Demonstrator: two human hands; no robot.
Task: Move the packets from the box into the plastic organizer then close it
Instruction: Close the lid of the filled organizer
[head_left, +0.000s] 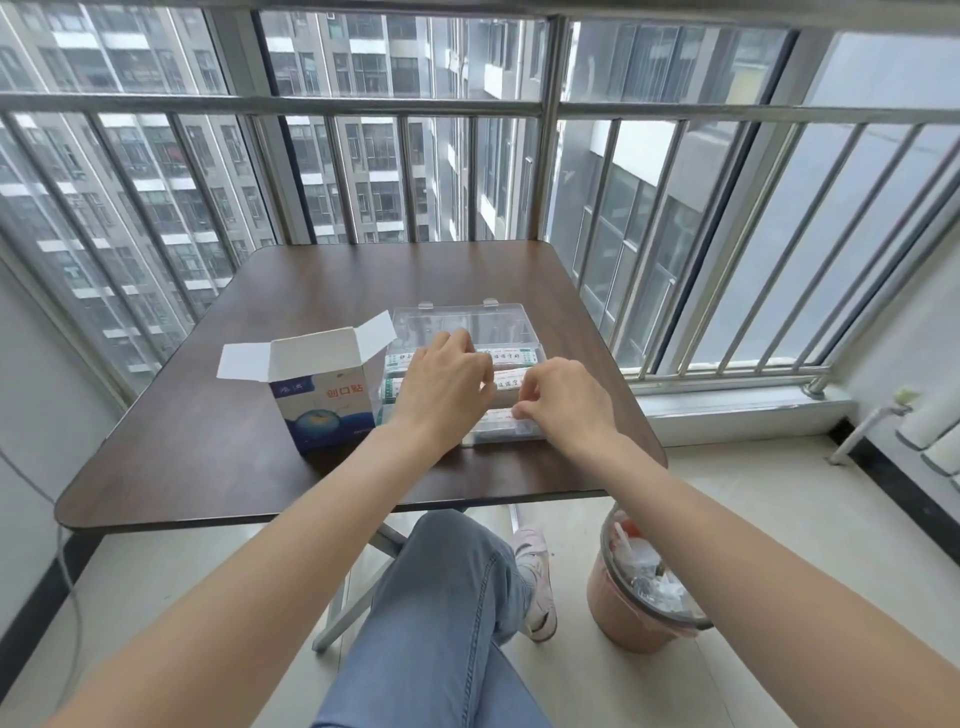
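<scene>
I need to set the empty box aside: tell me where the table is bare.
Bare: the table beyond the bandage box, and its near edge strip. Crowded: the plastic organizer, where the left hand and right hand work on packets.

Both bare arms reach forward from the bottom of the view, the left one toward 1 o'clock, the right one toward 11 o'clock. The left hand (445, 387) lies palm down with its fingers bent at the tips. Just beside it, at 3 o'clock, the right hand (563, 402) curls its fingers inward.
</scene>
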